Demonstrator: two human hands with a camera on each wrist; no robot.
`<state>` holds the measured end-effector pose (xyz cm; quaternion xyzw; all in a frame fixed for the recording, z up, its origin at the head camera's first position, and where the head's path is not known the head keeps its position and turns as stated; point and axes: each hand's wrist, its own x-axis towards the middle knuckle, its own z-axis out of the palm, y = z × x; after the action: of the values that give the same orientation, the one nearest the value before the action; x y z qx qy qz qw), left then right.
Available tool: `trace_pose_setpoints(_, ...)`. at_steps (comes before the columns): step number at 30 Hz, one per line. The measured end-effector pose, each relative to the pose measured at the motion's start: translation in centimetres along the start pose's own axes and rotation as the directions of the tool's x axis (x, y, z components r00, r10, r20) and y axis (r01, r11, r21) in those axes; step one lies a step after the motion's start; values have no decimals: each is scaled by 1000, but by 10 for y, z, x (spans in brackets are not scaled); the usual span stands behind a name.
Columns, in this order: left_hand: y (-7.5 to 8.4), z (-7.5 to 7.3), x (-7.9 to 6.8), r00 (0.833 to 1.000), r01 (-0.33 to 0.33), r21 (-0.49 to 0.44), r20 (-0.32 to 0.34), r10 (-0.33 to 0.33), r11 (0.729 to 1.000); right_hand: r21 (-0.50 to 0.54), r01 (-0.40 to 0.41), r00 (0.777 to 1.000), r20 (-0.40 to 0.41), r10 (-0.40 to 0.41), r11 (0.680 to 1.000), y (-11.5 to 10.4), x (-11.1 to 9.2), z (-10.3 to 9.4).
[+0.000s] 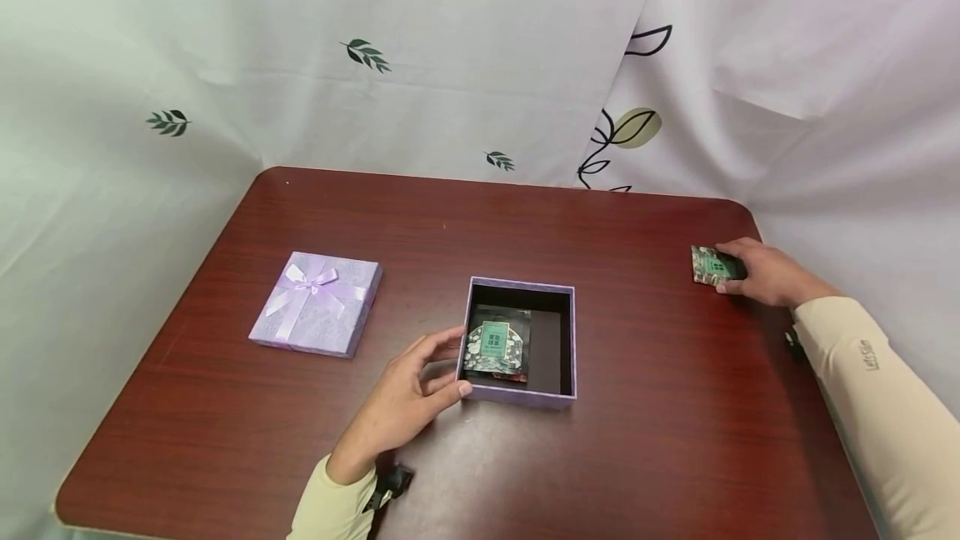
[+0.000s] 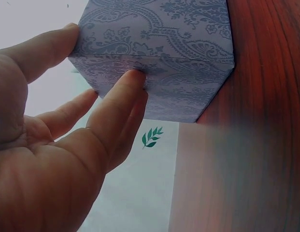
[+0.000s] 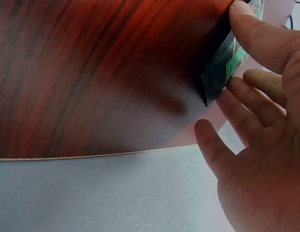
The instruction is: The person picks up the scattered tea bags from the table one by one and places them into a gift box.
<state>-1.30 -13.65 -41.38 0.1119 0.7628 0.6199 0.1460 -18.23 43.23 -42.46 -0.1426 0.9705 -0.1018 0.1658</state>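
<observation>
A lidless purple gift box [image 1: 520, 395] with a dark inside stands at the middle of the table. Inside, toward its left, lies a flat dark sachet [image 1: 492, 346] with a green label and pale pattern. My left hand [image 1: 405, 394] touches the box's left side and front left corner with extended fingers; the patterned wall [image 2: 154, 43] fills the top of the left wrist view. Far right, my right hand [image 1: 768, 273] pinches a similar green-labelled sachet [image 1: 708, 266] between thumb and fingers. Its dark edge [image 3: 220, 67] shows in the right wrist view. Whether it touches the table, I cannot tell.
A lilac box lid [image 1: 318, 307] with a ribbon bow lies on the left of the reddish-brown table [image 1: 645, 440]. White curtains [image 1: 450, 48] with leaf prints hang behind and beside the table. The table's right edge runs close under the right forearm.
</observation>
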Motion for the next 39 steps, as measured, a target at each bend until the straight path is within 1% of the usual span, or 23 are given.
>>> trace_pose_setpoints(7, 0, 0, -1, 1000, 0, 12, -6, 0, 1000, -24, 4, 1000, 31, -3, 1000, -5, 2, -5)
trace_pose_setpoints(14, -1, 0, -1, 1000, -1, 4, -7, 1, 1000, -18, 15, 999, 52, -14, 1000, 0, 9, -7)
trace_pose_setpoints(19, 0, 0, -1, 1000, 4, 11, -12, -4, 1000, -2, 26, 999, 37, -26, 1000, 2, 12, -7)
trace_pose_setpoints(24, -1, 1, -1, 1000, 3, 10, -15, -3, 1000, 9, 39, 999, 5, -39, 999, 2, 11, -8)
trace_pose_setpoints(28, -1, 1, 0, 1000, 0, 3, -7, 0, 1000, 4, 29, 1000, -6, -29, 1000, 1, 8, -7)
trace_pose_setpoints(36, 1, 1, -1, 1000, 6, 15, -10, -6, 1000, -91, 12, 999, -39, -15, 996, -5, 7, -5)
trace_pose_setpoints(39, 1, 1, -1, 1000, 7, 21, -10, -6, 1000, -101, 7, 999, -42, -11, 995, -10, 6, -4)
